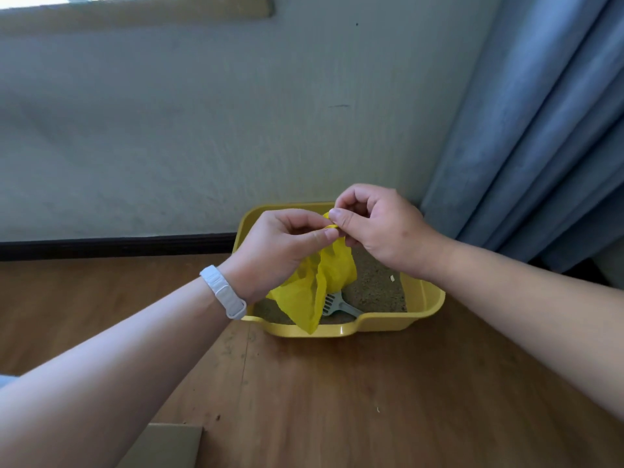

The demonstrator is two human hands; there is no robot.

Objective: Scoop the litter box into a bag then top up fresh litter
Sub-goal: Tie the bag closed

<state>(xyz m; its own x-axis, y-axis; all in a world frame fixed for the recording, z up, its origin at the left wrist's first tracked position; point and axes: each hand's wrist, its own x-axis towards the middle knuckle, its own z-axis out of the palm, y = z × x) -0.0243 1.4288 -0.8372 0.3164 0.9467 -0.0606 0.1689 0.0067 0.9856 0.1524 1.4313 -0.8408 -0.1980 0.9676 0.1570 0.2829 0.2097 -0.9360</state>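
Both hands pinched the top edge of a yellow plastic bag (320,282). The left hand (283,244) held it between thumb and curled fingers. The right hand (381,228), touching the same edge just beside it, pinched it the same way. The bag hung crumpled between the wrists, above a litter box (422,302).

A pale grey wall (202,130) filled the background, with a window ledge (135,11) at the top. A blue curtain (540,130) hung in folds at the right. A wooden floor (337,400) lay below, edged by a dark baseboard (118,246). The yellow litter box sat on the floor against the wall, beside the curtain. It held sandy brown litter (374,288). The hands and bag hid much of its far side.

A flat piece of cardboard (169,444) showed at the bottom edge. A grey scoop (337,307) lay in the litter, its slotted head partly behind the bag. A white wristband (223,292) circled the left wrist.
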